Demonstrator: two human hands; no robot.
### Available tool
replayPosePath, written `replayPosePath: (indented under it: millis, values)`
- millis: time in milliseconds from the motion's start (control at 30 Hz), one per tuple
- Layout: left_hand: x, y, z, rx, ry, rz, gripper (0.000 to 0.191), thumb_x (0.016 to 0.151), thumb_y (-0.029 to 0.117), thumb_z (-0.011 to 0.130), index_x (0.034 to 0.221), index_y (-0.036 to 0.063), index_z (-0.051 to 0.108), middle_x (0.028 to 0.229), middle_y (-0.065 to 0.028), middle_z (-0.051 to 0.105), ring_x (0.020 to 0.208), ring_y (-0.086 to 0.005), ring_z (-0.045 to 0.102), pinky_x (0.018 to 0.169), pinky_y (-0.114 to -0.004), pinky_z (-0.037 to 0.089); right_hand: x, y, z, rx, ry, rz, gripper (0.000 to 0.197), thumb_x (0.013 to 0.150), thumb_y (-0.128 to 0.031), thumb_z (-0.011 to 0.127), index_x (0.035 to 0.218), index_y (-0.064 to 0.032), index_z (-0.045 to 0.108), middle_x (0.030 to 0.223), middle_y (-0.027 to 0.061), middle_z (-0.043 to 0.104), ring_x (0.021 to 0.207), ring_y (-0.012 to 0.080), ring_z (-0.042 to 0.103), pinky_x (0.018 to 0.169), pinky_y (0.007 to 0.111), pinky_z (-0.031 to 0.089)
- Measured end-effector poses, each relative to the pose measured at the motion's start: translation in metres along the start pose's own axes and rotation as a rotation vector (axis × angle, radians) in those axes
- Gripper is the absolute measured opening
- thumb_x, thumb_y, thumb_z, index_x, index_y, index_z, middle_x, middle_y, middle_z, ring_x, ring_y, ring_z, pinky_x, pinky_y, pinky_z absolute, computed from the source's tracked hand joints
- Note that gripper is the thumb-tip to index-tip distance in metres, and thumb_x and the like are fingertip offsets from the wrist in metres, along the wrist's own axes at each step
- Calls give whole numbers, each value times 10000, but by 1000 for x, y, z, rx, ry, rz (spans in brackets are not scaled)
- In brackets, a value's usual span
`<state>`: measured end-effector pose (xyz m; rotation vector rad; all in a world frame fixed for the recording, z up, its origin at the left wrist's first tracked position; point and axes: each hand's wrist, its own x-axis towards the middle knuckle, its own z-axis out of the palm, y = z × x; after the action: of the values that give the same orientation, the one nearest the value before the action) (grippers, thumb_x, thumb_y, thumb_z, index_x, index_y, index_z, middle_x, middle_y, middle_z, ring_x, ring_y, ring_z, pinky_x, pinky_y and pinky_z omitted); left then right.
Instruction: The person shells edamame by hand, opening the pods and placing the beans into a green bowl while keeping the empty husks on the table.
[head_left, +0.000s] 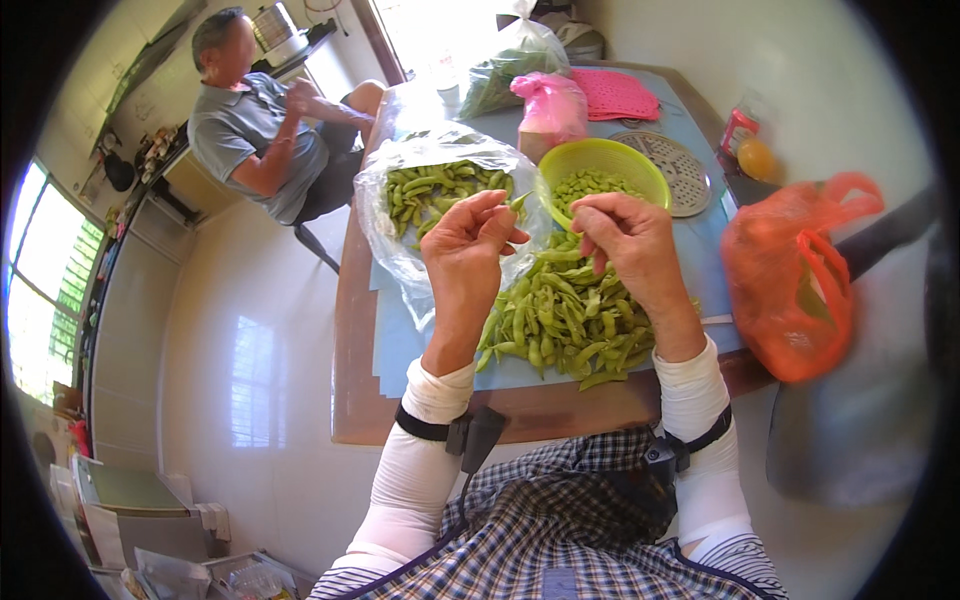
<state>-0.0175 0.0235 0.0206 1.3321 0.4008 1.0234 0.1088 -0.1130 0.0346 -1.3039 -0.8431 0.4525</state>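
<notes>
My left hand (476, 236) is raised over the near right side of a clear plastic bag (382, 247) of green pods, pinching a green soybean pod (520, 201) between thumb and fingertips. My right hand (619, 229) is at the near rim of a yellow-green plastic basket (660, 176) that holds shelled green beans (589, 184). Its thumb and index finger are pressed together; whether a small bean is between them cannot be told. A heap of green soybean pods (559, 319) lies on the blue table cover below and between both hands.
A round perforated metal plate (686, 180) lies right of the basket. Behind stand a pink bag (555, 112), a pink mat (615, 94) and a clear bag of greens (517, 67). An orange-red plastic bag (787, 285) is at the right edge. A person (262, 142) sits at the far left.
</notes>
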Motion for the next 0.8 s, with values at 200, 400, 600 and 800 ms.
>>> replayPosePath:
  millis: [200,400,600,800]
  values:
    - [-13,-5,20,132,-124,152,221,830,-70,678,1046,-36,704,866,-81,681,716,-146,681,629,-245,538,-1,-3,6,77,-98,112,189,939,-146,655,1018,18,706,805,40,682,603,63,588,489,205,473]
    - [-16,-8,20,230,-116,208,180,807,-70,698,980,-35,730,837,-85,671,684,-141,668,619,-248,542,-3,-1,7,115,-140,91,199,958,-115,608,930,49,716,740,42,670,593,72,588,490,218,489]
    - [-22,-3,24,86,-144,-3,183,795,-88,693,973,-56,720,810,-41,635,665,-114,638,588,-234,530,-7,2,3,57,-116,87,201,915,-97,596,811,51,683,632,33,624,501,80,558,453,224,461]
    - [-21,-6,10,32,-120,-113,154,825,-58,669,975,-59,703,792,-85,677,618,-136,620,559,-255,496,-1,3,15,1,-104,26,184,829,-50,592,683,50,641,531,57,595,437,105,565,396,264,428]
